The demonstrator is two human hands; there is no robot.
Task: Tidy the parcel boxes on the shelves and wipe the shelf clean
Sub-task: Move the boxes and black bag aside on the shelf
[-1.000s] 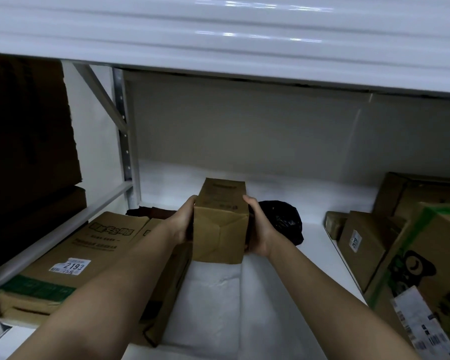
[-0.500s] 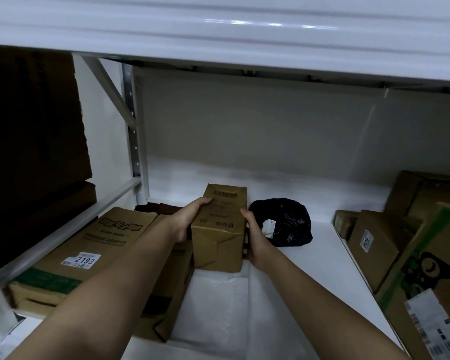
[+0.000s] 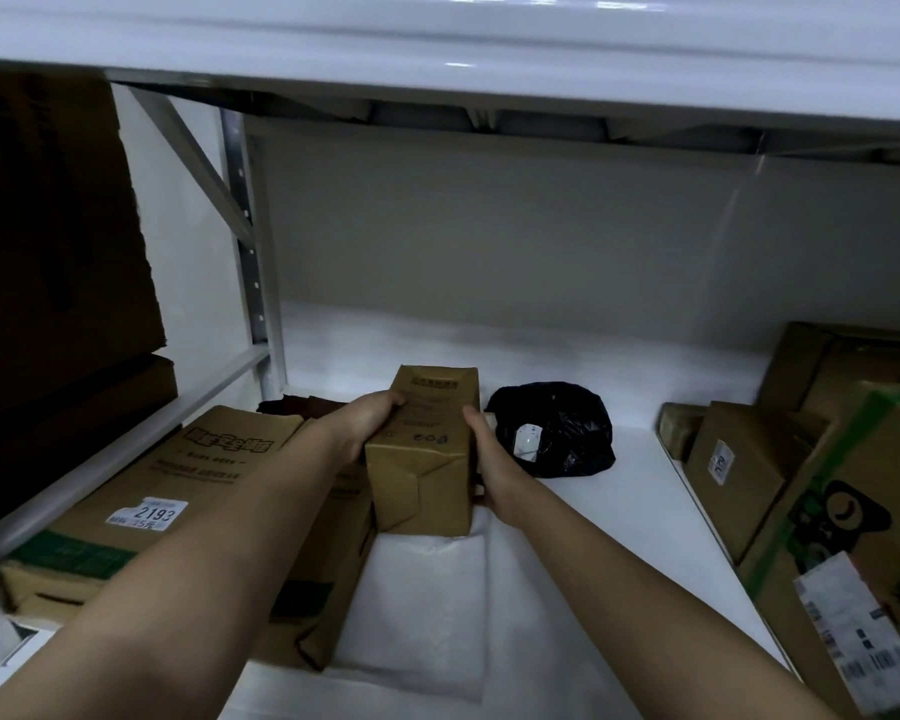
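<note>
At centre frame the small brown box (image 3: 422, 459) sat between both hands, long axis running toward the back wall. The left hand (image 3: 362, 426) and right hand (image 3: 489, 470) clamped its sides, equally near, above the white shelf (image 3: 619, 511).

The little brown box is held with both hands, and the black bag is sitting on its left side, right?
Not quite. The head view shows both hands, left hand and right hand, holding the little brown box, but the black bag sits on its right side, not its left, on the white shelf.
</note>
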